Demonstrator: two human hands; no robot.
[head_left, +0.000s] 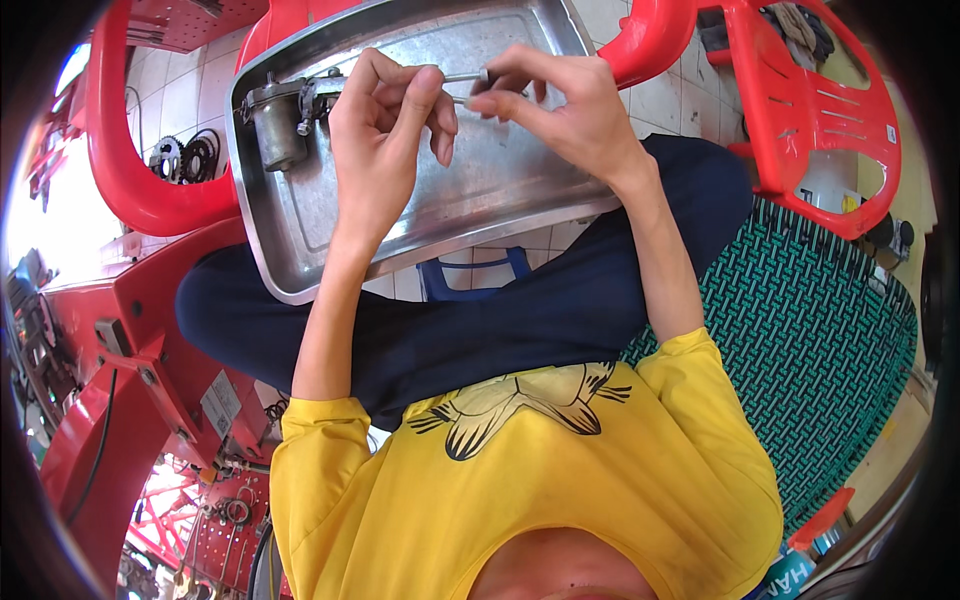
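Observation:
My left hand is above a steel tray, thumb and index finger pinched on a thin metal rod. My right hand is beside it, its curled fingers at a small metal cylinder on the rod's right end; its fingertips partly hide what it holds. A second thin piece shows just below, too small to make out. At the tray's left lies a silvery metal assembly with a cylindrical body and bolts, partly behind my left hand.
Red plastic chairs surround the tray, with gears on the left. A red metal machine stands by my left leg, a green woven seat at my right. A blue stool shows under the tray.

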